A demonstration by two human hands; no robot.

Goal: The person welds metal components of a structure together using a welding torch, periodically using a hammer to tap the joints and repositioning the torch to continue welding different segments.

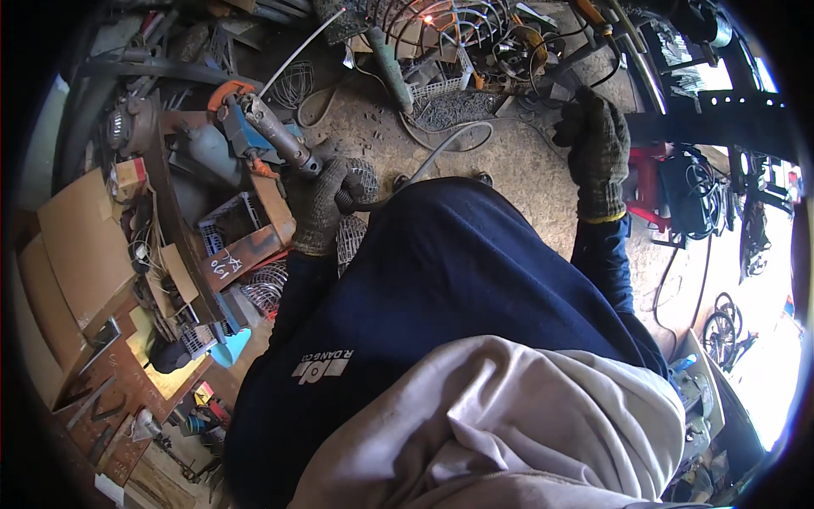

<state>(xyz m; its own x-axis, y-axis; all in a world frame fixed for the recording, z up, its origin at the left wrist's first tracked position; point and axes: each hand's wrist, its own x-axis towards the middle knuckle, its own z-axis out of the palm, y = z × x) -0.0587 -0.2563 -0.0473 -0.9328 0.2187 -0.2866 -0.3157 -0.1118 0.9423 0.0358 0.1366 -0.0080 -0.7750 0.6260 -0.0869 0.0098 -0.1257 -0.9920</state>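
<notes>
My left hand (320, 208), in a grey knit work glove, is closed around the dark ribbed end of a grey cable (449, 140). The cable runs from my fist over my knee and loops onto the floor. Just beyond that hand lies a worn metal cylinder (278, 131) with a hole near its end; whether my fingers touch it I cannot tell. Behind it are blue and orange metal parts (240, 127). My right hand (600, 153), gloved alike, is held up at the right with its fingers curled; what they hold, if anything, is hidden.
A round wire cage (437, 25) with a glowing orange spot stands at the far side. Near it lie a green-grey cylinder (390, 72) and metal scraps. Cardboard (85, 246) and a rusty steel beam (246, 254) fill the left. A red stand (649, 187) is at the right.
</notes>
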